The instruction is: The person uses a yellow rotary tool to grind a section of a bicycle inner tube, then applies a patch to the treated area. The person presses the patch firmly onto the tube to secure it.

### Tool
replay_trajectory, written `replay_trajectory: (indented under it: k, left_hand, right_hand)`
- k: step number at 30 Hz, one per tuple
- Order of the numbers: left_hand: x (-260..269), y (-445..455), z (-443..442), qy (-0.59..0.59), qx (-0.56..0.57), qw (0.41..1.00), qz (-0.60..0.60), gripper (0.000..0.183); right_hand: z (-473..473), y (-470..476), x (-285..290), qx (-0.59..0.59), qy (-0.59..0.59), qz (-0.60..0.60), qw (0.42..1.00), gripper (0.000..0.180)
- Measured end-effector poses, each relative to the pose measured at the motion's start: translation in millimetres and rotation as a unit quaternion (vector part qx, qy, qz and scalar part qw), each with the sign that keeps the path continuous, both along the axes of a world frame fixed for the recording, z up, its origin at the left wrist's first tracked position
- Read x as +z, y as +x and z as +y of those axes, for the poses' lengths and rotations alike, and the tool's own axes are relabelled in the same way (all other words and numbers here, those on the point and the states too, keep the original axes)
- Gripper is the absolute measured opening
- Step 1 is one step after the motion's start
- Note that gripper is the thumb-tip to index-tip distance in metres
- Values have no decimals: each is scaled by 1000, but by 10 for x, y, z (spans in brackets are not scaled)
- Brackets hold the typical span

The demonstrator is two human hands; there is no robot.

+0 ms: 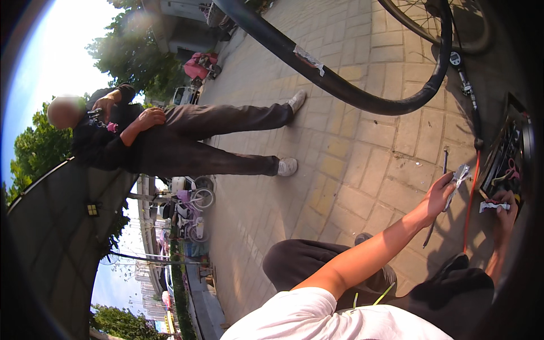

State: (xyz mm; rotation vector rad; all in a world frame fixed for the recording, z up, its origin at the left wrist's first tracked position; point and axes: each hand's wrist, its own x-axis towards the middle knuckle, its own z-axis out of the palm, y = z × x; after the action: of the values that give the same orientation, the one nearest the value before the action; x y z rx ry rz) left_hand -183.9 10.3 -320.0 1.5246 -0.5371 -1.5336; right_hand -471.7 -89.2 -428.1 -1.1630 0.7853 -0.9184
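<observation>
My left hand (pixel 437 199) grips a crinkled, shiny clear wrapper (pixel 459 178) above the paving. My right hand (pixel 505 214), partly in shadow, holds a small white tube (pixel 494 206) with red markings at the edge of an open toolbox (pixel 484 185). A pink-handled tool (pixel 513 168) lies among dark items in that box. Ahead of me a black bicycle inner tube (pixel 365 95) hangs in a loop, with a patch under torn whitish film (pixel 309 59) on its side. A thin dark rod (pixel 445 159) lies on the ground by my left hand.
A digital gauge (pixel 455 58) joins a black-handled fitting; a red hose (pixel 468 204) runs along the ground. A bicycle wheel (pixel 418 29) stands at the top right. A person (pixel 170 140) stands facing me. Parked scooters (pixel 191 208) and a red-covered vehicle (pixel 199 66) are farther off.
</observation>
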Motion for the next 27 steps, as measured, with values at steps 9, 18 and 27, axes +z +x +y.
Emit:
replay_trajectory:
  k: [9,18,27]
  left_hand:
    - [94,44,52,-93,-45,968,-229,59]
    - [154,-43,150,-86,-48,974,-202,60]
    - [42,-70,191,-118,-79,977,-158,56]
  right_hand:
    - [166,716,501,154,227,-194,942,51]
    - [495,1152,661,116,407,-175,889,33]
    - [514,1207,870,28,310,-71,948,27]
